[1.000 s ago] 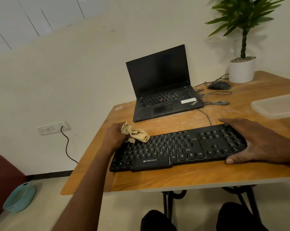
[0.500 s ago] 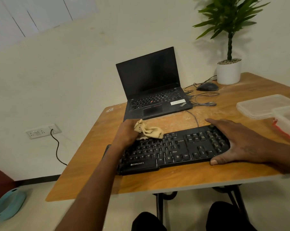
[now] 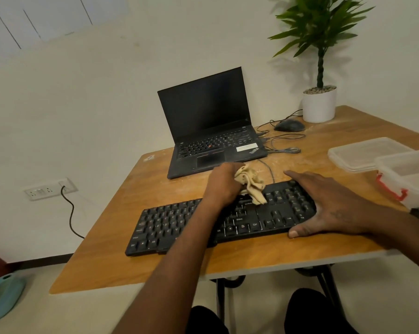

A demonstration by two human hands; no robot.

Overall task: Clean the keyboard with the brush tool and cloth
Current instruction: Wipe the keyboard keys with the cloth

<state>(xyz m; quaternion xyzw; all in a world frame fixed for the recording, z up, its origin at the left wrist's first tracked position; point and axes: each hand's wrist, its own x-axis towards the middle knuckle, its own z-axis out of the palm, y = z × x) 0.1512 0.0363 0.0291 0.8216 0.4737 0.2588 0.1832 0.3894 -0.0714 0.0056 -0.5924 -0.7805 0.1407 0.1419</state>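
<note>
A black keyboard (image 3: pixel 174 225) lies across the front of the wooden table (image 3: pixel 155 268). My left hand (image 3: pixel 221 184) is closed around a crumpled beige cloth (image 3: pixel 253 185) and presses it on the keys right of the keyboard's middle, near its far edge. My right hand (image 3: pixel 329 203) lies flat with spread fingers over the keyboard's right end, covering the number pad, with the thumb at the front edge. No brush tool is in view.
An open black laptop (image 3: pixel 210 131) stands behind the keyboard. A mouse (image 3: pixel 289 125) with cables and a potted plant (image 3: pixel 319 104) sit at the back right. Clear plastic containers (image 3: pixel 362 154) with a red-clipped box (image 3: pixel 406 179) occupy the right side.
My left hand has swept the cloth rightwards along the keys, from the keyboard's left end to right of its middle. My right hand stays on the right end.
</note>
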